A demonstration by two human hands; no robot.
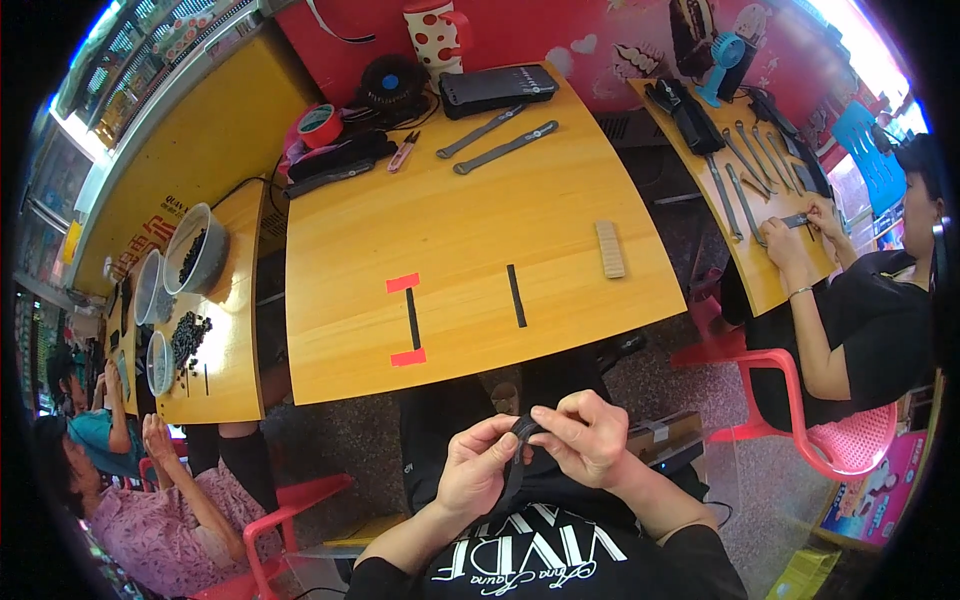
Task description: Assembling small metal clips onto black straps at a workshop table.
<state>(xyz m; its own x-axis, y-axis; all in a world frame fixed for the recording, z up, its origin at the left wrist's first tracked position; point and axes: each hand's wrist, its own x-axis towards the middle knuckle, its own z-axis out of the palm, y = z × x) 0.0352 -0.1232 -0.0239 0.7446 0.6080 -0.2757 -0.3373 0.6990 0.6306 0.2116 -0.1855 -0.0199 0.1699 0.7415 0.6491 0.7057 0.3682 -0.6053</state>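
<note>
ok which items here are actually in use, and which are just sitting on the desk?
In use:
- dark strap, pinched between left hand and right hand above the lap

Lying about on the yellow table:
- two grey straps
- black tape strips with red tape ends
- small tan block
- black case
- tape roll
- polka-dot mug

Bright, even daylight w/ blown-out glare top right, far beyond the right hand. Shadows soft. Heavy fisheye bend + black vignette at rim; slight blur around both hands.
</note>
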